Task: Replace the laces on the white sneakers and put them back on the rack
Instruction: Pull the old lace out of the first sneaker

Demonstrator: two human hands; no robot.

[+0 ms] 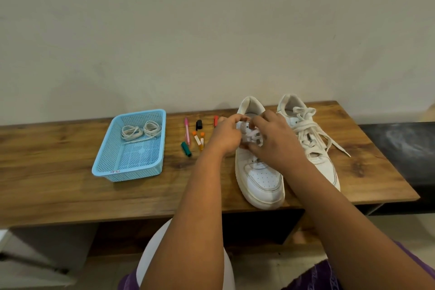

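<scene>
On the desk (70, 186), two white sneakers (259, 179) stand near its right edge. Both hands, left (227, 135) and right (274, 141), pinch the nearer shoe's lace (255, 137): unlacing, I judge. Next, pull it free; replacements wait in the blue basket (103, 169).

There is one view, from a camera worn on the person's head. It looks forward and steeply down over a wooden table (70, 167) set against a pale wall (211, 19), which fills the upper half of the frame. The wide lens bends the table's edges. Both forearms come in from the bottom edge, near the lens, and the hands work at arm's length right of centre. The person's lap shows at bottom centre.
</scene>
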